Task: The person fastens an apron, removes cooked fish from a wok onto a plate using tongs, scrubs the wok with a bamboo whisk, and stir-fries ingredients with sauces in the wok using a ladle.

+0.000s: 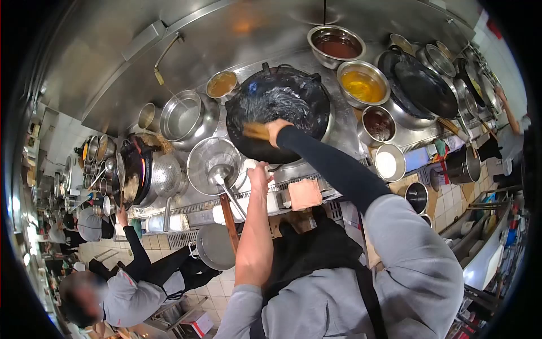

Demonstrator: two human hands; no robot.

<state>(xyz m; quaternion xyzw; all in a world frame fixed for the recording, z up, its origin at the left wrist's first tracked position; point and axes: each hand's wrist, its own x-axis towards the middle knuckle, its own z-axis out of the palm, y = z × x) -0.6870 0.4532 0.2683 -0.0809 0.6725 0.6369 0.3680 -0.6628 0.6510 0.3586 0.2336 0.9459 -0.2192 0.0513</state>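
Observation:
A large black wok (305, 135) with water swirling inside sits on the steel range before me. My right hand (278, 130) is closed around a bamboo wok brush (256, 131), its bristle end blurred over the left part of the wok. My left hand (259, 175) is closed on a white cloth (249, 164) at the wok's near left rim; whether a wok handle lies under the cloth is hidden. Close by, to the left, a steel ladle (221, 174) rests on a wire strainer (203, 155). A folded pinkish cloth (305, 195) lies on the range's front edge.
Bowls of reddish liquid (337, 47) and yellow oil (361, 87) stand behind and right. A pot of water (182, 117) sits under a faucet (160, 74) at left. A perforated ladle (167, 175) lies further left. A co-worker (135, 288) stands left at another wok (134, 169).

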